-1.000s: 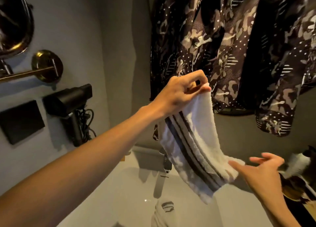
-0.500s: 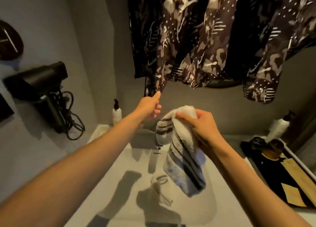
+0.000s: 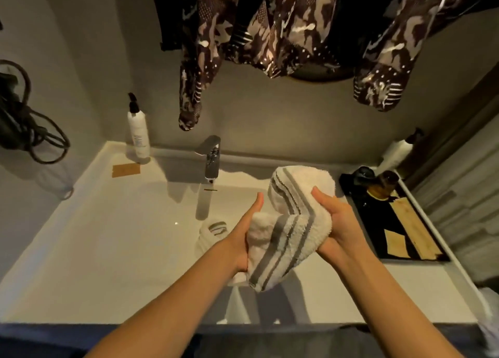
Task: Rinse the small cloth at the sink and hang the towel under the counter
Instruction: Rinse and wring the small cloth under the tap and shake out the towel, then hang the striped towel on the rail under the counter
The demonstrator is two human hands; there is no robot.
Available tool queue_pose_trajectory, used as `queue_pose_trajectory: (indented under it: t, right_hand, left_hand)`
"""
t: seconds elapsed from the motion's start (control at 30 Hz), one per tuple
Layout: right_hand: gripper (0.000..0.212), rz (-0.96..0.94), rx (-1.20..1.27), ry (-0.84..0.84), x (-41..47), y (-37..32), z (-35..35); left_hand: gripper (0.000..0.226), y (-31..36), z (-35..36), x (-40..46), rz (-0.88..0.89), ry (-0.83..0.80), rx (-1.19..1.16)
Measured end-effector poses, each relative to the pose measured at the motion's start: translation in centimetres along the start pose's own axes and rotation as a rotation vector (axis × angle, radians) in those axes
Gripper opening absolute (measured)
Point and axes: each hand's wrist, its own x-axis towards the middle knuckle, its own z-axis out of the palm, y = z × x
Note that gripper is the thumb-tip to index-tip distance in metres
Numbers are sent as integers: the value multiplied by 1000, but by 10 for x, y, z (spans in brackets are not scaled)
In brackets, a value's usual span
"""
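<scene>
Towel (grey-striped) squeezed between left hand and right hand over the white sink.

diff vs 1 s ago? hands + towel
The striped towel came down from chest height to just over the sink. The left hand let go, then regrasped; the right hand took hold, so both now bunch it. The small cloth stayed in the basin.

Counts: one white terry towel with grey stripes; one small white striped cloth in the basin; two white pump bottles; one chrome faucet; one black tray; two bare hands.
</scene>
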Motion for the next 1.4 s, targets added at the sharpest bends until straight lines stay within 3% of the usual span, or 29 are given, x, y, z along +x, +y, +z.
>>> queue_pose_trajectory:
  t: [0.1,0.23,0.37,0.47,0.57,0.7,0.77,0.87,1.03,1.17,1.27,1.4]
  right_hand:
    - [43,-70,-80,15,-24,-15,-50]
    - [29,-132,-301,130,-60,-45,-141]
    - [35,-166,-449,235,-103,-69,-266]
    - [35,-78,-389,289,-138,-76,-354]
    - [31,34,-389,312,-169,-66,-420]
    - [27,225,-455,426,-188,-24,-494]
    - [25,301,-475,478,-189,-4,-524]
    - [37,284,-568,372,-184,12,-547]
    - [37,234,-587,311,-152,38,-569]
    - [49,137,-539,134,-109,44,-553]
    - [48,63,-469,158,-63,40,-533]
    - [42,98,-449,209,-11,56,-534]
  left_hand:
    - [76,-35,42,13,-51,-28,116]
    - [30,-97,92,55,41,-23,152]
    - [34,-188,151,101,130,129,130]
    - [31,-260,191,123,274,292,299]
    - [25,-320,211,138,275,481,526]
    - [47,-389,215,153,218,618,656]
    - [31,-417,211,165,198,674,633]
    - [13,-450,192,188,177,722,610]
    - [23,-482,155,218,138,818,541]
    - [33,-456,134,235,365,833,394]
    - [31,-420,121,252,518,789,199]
    - [26,-399,93,297,440,856,254]
